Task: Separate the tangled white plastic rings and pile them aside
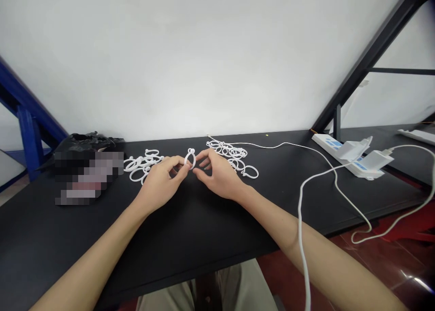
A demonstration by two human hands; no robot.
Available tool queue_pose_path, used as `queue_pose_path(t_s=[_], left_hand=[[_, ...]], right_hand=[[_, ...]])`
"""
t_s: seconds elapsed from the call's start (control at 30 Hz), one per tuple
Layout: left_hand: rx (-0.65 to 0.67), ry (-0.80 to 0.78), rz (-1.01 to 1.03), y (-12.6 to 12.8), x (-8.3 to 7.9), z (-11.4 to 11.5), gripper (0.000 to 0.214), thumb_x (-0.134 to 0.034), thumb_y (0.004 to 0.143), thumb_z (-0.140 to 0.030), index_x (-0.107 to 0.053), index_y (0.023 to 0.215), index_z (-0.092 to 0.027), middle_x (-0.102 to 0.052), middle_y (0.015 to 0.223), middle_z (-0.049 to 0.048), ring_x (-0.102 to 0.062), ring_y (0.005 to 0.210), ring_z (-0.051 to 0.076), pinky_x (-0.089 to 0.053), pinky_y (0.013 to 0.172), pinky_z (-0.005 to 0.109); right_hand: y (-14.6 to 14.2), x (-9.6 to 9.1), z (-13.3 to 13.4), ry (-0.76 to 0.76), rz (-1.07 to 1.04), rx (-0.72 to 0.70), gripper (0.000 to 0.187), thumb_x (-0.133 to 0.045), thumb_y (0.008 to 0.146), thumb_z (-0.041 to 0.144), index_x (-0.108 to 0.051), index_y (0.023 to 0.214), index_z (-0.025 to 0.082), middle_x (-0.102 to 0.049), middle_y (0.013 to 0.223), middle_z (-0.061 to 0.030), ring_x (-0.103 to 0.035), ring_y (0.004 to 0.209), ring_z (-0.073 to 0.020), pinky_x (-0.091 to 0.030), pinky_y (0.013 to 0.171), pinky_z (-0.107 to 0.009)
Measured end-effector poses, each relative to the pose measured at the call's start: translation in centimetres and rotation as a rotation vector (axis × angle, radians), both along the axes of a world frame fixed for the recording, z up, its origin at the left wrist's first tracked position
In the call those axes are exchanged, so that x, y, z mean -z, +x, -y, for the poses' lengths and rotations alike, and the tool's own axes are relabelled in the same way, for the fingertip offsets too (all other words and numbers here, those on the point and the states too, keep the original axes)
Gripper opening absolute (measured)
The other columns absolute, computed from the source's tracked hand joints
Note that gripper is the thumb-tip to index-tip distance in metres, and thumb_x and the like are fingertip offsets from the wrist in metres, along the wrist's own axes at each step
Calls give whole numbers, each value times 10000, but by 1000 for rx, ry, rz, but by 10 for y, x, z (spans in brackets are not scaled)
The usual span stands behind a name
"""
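A small white plastic ring [190,159] stands upright between my two hands over the black table [190,229]. My left hand [163,179] pinches its left side with thumb and fingers closed. My right hand [217,175] grips its right side with fingertips curled. One pile of white rings [142,165] lies behind my left hand. Another pile of white rings [238,159] lies behind my right hand.
A black bag [84,145] with a blurred patch sits at the back left. A white power strip [346,154] with plugged chargers lies at the right. White cables [306,202] run across the table and over my right forearm. A blue frame stands far left.
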State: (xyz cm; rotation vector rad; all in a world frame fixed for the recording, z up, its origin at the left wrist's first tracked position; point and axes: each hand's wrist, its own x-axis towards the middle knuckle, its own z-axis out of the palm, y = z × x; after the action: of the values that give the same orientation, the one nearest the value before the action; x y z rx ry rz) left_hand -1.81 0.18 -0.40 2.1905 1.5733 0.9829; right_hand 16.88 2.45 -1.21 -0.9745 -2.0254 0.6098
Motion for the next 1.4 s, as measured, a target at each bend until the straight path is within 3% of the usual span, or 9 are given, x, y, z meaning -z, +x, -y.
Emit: queue_pose_path(t_s=[0.13,0.23,0.33,0.6,0.83,0.9,1.07,1.23,1.4], left_hand=[[194,141,-148,1,2,1,280,-413,962,-364,-622,846,-219,-672,967,30,-551,878,193,-455,840,345],[274,79,-220,4,6,1,303,-363,976,-334,-593,818,-217,-650,867,34,-541,828,196,-467,773,343],[286,49,-229,5,10,0,305,-340,981,-326,-595,853,-221,-643,867,38,-556,846,202,-472,779,350],[262,53,-174,5,12,1,175,-465,957,-330,-620,974,-252,-667,955,9,-573,897,192,-462,815,331],[104,133,-207,-1,5,-1,198,-461,942,-362,-624,939,-248,-668,900,23,-574,840,206,-467,779,345],[-75,218,-275,-8,0,-2,213,-443,936,-352,-619,912,-235,-677,899,48,-575,879,245,-457,811,395],[-504,212,-535,-33,-4,-3,244,-417,892,-303,-625,821,-198,-664,828,130,-565,942,361,-433,764,503],[-566,83,-642,-41,-1,-1,338,-394,873,-293,-640,672,-177,-674,827,196,-557,956,427,-409,750,547],[-569,139,-581,-37,-4,-1,337,-400,892,-357,-671,853,-161,-660,932,222,-536,1016,442,-396,771,553]], right_hand=[[-1,-3,-1,-125,-108,-26,351,-514,947,347,-452,1260,203,-659,1096,-56,-639,799,-122,-508,762,-290],[1,-5,-3,-7,17,18,182,-489,968,310,-615,1050,207,-662,970,-32,-606,824,-132,-469,796,-289],[2,-6,-6,38,50,54,174,-526,948,266,-653,851,197,-631,793,-5,-572,771,-133,-448,759,-269],[2,-11,-6,-71,-96,36,140,-550,885,160,-631,773,187,-620,676,31,-570,625,-101,-452,653,-228],[4,-8,-10,-85,-113,67,154,-590,897,305,-650,995,202,-686,804,5,-622,699,-121,-487,699,-253],[8,-8,-12,-40,-43,161,223,-577,911,351,-629,1067,201,-686,844,-8,-618,720,-131,-478,712,-269],[27,-16,-20,129,321,428,204,-515,947,332,-638,854,198,-669,843,-37,-599,811,-179,-406,699,-294],[40,-22,-24,13,601,527,298,-522,929,426,-606,751,203,-682,857,-45,-602,744,-187,-368,638,-294],[37,-20,-22,32,701,468,247,-605,877,438,-640,850,195,-698,921,-66,-608,875,-225,-400,748,-322]])
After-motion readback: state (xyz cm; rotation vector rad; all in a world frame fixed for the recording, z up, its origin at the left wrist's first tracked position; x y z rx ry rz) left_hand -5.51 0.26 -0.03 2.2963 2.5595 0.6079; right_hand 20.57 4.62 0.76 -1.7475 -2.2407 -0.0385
